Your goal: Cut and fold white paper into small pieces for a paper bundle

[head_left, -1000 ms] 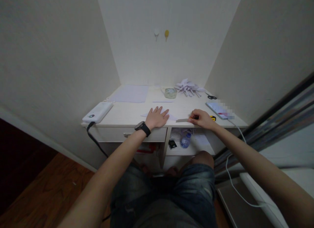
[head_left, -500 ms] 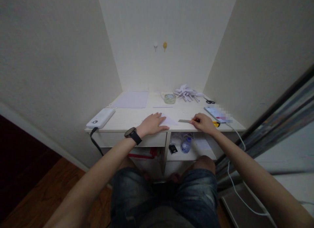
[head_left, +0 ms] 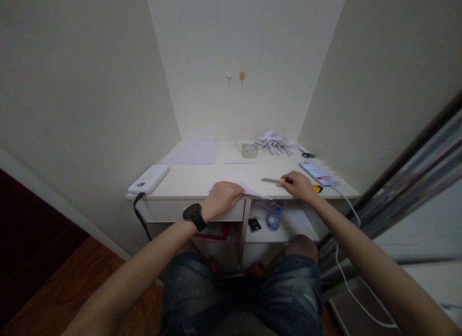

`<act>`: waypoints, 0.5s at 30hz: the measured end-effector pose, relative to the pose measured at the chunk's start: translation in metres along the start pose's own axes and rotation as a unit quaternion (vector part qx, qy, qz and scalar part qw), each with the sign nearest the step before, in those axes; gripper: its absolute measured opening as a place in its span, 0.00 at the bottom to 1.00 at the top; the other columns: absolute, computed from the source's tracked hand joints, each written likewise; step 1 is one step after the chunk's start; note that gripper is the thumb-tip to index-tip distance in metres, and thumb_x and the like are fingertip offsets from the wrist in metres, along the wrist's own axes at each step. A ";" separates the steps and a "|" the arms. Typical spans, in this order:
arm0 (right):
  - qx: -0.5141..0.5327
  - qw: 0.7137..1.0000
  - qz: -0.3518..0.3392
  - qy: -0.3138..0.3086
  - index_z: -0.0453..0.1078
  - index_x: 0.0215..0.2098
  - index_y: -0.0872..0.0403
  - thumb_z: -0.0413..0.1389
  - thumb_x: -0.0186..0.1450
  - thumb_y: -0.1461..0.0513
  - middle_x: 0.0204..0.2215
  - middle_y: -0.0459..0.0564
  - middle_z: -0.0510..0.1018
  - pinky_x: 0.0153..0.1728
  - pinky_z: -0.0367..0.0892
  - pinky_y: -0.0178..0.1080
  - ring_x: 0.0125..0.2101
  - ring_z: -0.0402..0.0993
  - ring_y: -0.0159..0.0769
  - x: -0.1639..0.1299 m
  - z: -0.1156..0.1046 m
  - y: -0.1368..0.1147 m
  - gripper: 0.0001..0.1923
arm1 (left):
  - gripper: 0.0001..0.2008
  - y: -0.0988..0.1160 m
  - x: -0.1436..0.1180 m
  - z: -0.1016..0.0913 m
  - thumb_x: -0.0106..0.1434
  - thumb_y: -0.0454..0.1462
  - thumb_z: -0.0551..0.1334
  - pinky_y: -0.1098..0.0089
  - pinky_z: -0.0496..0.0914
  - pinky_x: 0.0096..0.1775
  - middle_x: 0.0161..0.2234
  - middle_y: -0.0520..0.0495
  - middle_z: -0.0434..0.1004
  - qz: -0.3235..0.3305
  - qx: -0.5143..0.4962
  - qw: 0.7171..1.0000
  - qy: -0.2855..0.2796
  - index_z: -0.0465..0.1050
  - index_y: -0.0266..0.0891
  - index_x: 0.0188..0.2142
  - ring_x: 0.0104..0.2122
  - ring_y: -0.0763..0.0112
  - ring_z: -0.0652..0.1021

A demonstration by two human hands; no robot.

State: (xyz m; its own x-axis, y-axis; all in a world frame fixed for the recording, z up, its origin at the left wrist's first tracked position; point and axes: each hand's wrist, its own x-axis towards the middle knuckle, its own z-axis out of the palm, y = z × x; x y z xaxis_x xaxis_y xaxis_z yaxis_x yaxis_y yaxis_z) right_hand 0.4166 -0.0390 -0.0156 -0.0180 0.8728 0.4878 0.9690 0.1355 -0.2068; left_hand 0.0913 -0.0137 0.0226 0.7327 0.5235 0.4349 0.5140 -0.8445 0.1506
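Observation:
My left hand (head_left: 221, 197), with a black watch on the wrist, grips a small white paper piece (head_left: 255, 192) at the front edge of the white desk (head_left: 202, 178); the paper sticks out to the right past the edge. My right hand (head_left: 300, 186) rests on the desk to the right, closed on a utility knife (head_left: 275, 181) whose grey blade points left.
A white power bank (head_left: 149, 178) with a black cable lies at the left edge. A paper sheet (head_left: 193, 152), a tape roll (head_left: 249, 150), a pile of folded papers (head_left: 275, 140), scissors (head_left: 308, 154) and a phone (head_left: 317, 173) sit behind. A bottle (head_left: 273, 218) stands on the shelf below.
My left hand went from lying flat on the paper to gripping it and has pulled it back to the desk's front edge. The right hand stays with the knife.

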 end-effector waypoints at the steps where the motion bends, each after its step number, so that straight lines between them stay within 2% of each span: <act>1: -0.004 1.000 -0.001 -0.004 0.78 0.37 0.55 0.57 0.65 0.54 0.37 0.56 0.80 0.40 0.65 0.40 0.39 0.74 0.43 0.000 0.000 0.000 0.14 | 0.12 0.001 0.002 -0.002 0.67 0.43 0.58 0.67 0.69 0.44 0.37 0.45 0.81 -0.024 -0.057 0.997 0.044 0.79 0.43 0.36 0.41 0.64 0.79; 2: -0.007 1.000 -0.002 -0.007 0.78 0.36 0.55 0.57 0.65 0.54 0.37 0.56 0.80 0.40 0.65 0.40 0.39 0.75 0.43 0.000 -0.001 -0.001 0.14 | 0.15 0.002 0.005 -0.004 0.67 0.45 0.57 0.68 0.69 0.42 0.34 0.46 0.81 -0.066 -0.121 0.985 0.100 0.79 0.41 0.33 0.39 0.65 0.79; 3: -0.011 1.000 -0.003 -0.010 0.78 0.35 0.55 0.56 0.66 0.54 0.37 0.56 0.80 0.40 0.65 0.40 0.39 0.75 0.44 0.000 -0.001 -0.002 0.14 | 0.19 0.002 0.008 -0.007 0.68 0.49 0.56 0.69 0.69 0.38 0.30 0.46 0.79 -0.119 -0.186 0.962 0.161 0.77 0.39 0.29 0.35 0.65 0.78; 5: -0.026 1.000 0.000 -0.008 0.77 0.36 0.56 0.55 0.67 0.53 0.37 0.56 0.80 0.40 0.65 0.41 0.39 0.75 0.44 -0.001 -0.003 -0.004 0.15 | 0.27 0.000 0.017 -0.011 0.66 0.55 0.54 0.71 0.66 0.30 0.23 0.48 0.73 -0.237 -0.313 0.881 0.265 0.69 0.38 0.22 0.26 0.70 0.74; 6: -0.039 0.999 0.002 -0.007 0.76 0.37 0.56 0.55 0.67 0.52 0.37 0.56 0.80 0.39 0.65 0.41 0.39 0.75 0.45 -0.002 -0.004 -0.006 0.15 | 0.28 -0.001 0.022 -0.013 0.65 0.58 0.54 0.72 0.64 0.26 0.21 0.49 0.70 -0.280 -0.379 0.832 0.292 0.66 0.38 0.21 0.23 0.72 0.71; 8: -0.067 0.998 0.006 -0.004 0.75 0.39 0.55 0.53 0.68 0.53 0.37 0.56 0.80 0.37 0.64 0.41 0.38 0.75 0.45 -0.003 -0.006 -0.012 0.16 | 0.28 -0.003 0.029 -0.013 0.62 0.60 0.56 0.74 0.58 0.21 0.18 0.53 0.64 -0.332 -0.493 0.750 0.291 0.62 0.39 0.22 0.17 0.77 0.65; 10: -0.079 0.997 0.010 0.003 0.74 0.41 0.55 0.51 0.69 0.54 0.37 0.56 0.80 0.35 0.63 0.41 0.38 0.76 0.45 -0.003 -0.007 -0.020 0.15 | 0.27 -0.005 0.032 -0.010 0.61 0.60 0.59 0.76 0.51 0.18 0.15 0.57 0.59 -0.364 -0.565 0.696 0.254 0.58 0.40 0.23 0.14 0.80 0.60; 13: -0.048 0.999 -0.009 0.015 0.73 0.41 0.55 0.51 0.70 0.55 0.37 0.57 0.80 0.37 0.65 0.41 0.38 0.76 0.45 0.000 -0.006 -0.036 0.13 | 0.23 -0.007 0.032 -0.003 0.61 0.54 0.63 0.78 0.46 0.16 0.15 0.58 0.60 -0.386 -0.620 0.648 0.215 0.60 0.39 0.25 0.12 0.82 0.60; 15: -0.014 0.999 -0.031 0.014 0.72 0.40 0.55 0.52 0.69 0.55 0.37 0.58 0.80 0.40 0.65 0.41 0.39 0.76 0.45 0.004 -0.005 -0.046 0.13 | 0.18 -0.010 0.031 0.002 0.60 0.47 0.67 0.80 0.48 0.15 0.17 0.56 0.65 -0.387 -0.637 0.637 0.196 0.65 0.36 0.28 0.14 0.82 0.65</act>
State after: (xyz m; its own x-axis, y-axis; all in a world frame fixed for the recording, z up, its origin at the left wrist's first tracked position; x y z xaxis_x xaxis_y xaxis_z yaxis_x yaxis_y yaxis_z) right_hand 0.3734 -0.0441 0.0005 -0.0718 0.8492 0.5231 0.9728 0.1753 -0.1511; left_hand 0.1095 0.0113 0.0329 0.1835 0.9814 -0.0558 -0.3094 0.1116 0.9444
